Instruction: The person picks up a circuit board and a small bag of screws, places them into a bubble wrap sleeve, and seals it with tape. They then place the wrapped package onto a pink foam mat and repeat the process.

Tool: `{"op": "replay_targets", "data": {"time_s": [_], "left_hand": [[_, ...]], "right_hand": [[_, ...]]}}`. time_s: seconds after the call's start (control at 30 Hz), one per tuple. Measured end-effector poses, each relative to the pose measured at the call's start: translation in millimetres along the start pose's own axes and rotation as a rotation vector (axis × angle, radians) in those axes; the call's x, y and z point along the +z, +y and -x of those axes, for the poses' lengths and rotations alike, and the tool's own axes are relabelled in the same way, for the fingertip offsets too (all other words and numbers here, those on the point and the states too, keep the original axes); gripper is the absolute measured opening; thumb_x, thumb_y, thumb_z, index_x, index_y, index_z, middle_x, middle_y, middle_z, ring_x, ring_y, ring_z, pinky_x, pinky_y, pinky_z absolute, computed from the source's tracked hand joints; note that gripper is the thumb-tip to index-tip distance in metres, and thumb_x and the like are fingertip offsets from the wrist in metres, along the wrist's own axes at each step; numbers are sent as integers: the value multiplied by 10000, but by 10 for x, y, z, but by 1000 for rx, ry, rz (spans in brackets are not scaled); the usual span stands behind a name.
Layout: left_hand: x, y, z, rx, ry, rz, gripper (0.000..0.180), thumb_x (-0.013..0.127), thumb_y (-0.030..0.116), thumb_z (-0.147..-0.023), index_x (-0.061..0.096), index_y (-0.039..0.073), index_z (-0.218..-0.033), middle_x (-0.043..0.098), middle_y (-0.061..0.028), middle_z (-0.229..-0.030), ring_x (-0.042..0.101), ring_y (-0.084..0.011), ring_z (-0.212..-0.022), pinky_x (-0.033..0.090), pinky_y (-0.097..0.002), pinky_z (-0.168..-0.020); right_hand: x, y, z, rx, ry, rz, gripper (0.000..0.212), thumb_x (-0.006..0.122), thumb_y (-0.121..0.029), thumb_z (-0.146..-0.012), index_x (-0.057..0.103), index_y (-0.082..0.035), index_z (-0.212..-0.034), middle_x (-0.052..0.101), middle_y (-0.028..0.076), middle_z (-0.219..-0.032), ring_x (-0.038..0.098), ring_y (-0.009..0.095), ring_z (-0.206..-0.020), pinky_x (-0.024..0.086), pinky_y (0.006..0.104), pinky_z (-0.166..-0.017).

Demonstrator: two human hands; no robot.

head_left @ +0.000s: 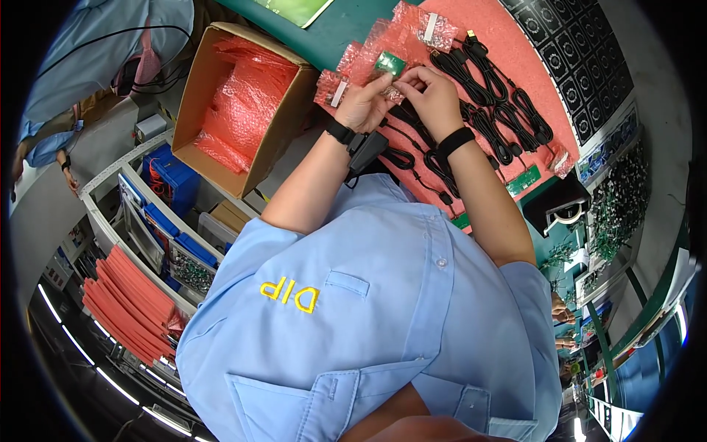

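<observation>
A small green circuit board (389,64) is held up in front of me, its lower edge between the thumb and fingers of my left hand (362,104). My right hand (433,97) is closed in a pinch just below and right of the board; what its fingertips grip is hidden. Around and behind the board lie pink bubble-wrap pouches (440,28), some with white labels. Coiled black cables (508,121) with plugs are spread on a pink foam mat (532,68) beside and below my right hand. A black wristband (339,132) circles my left wrist.
On the left stands an open cardboard box (193,96) full of pink bubble wrap. A black tray (571,62) with square cells lies at the far right. Below the box is a shelf rack (140,258) with blue bins. At the upper left, another person's sleeve (55,151) shows.
</observation>
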State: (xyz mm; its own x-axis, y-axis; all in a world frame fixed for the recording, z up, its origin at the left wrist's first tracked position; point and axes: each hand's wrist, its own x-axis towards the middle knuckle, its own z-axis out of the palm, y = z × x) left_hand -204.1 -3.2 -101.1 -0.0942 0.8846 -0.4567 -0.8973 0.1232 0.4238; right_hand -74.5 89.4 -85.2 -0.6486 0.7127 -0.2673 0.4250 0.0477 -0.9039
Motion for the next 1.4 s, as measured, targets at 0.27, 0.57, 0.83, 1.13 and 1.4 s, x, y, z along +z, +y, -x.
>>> {"op": "replay_targets", "data": {"time_s": [0.27,0.57,0.83,1.13,1.4], "left_hand": [[194,49,94,117,63,-56,311,484,54,-908,465,32,-1218,569,-94,-1160,562,-206,-1060,476,-401,-900],[191,-10,168,119,113,-10,306,483,53,-904,473,37,-1210,569,-78,-1159,582,-197,-1023,512,-369,-842],[257,-100,54,172,316,-55,206,473,75,-907,537,32,-1098,593,-81,-1042,597,-188,-919,519,-350,-777],[11,0,7,17,137,180,321,334,263,-989,505,26,-1123,563,-102,-1130,574,-190,-993,476,-334,-893],[183,120,19,-1,231,196,366,428,348,-963,520,12,-1071,587,-88,-991,587,-173,-881,507,-362,-792]], "right_hand": [[-204,4,-246,33,504,-240,224,704,-219,-794,637,-39,-910,634,-5,-833,591,116,-750,471,243,-656],[-268,-56,-370,105,-67,-540,221,660,-181,-830,650,-71,-1022,643,-9,-903,595,147,-883,486,269,-716],[-65,-279,-38,-608,84,463,251,611,-85,-773,648,-95,-1021,640,38,-951,592,248,-881,493,316,-761],[-24,-293,-46,-700,35,502,261,583,-83,-767,641,-67,-1020,622,61,-1018,577,244,-953,472,353,-827],[-8,-266,-13,-751,21,573,295,566,-82,-760,633,-81,-1047,604,62,-1066,560,236,-997,463,348,-844]]}}
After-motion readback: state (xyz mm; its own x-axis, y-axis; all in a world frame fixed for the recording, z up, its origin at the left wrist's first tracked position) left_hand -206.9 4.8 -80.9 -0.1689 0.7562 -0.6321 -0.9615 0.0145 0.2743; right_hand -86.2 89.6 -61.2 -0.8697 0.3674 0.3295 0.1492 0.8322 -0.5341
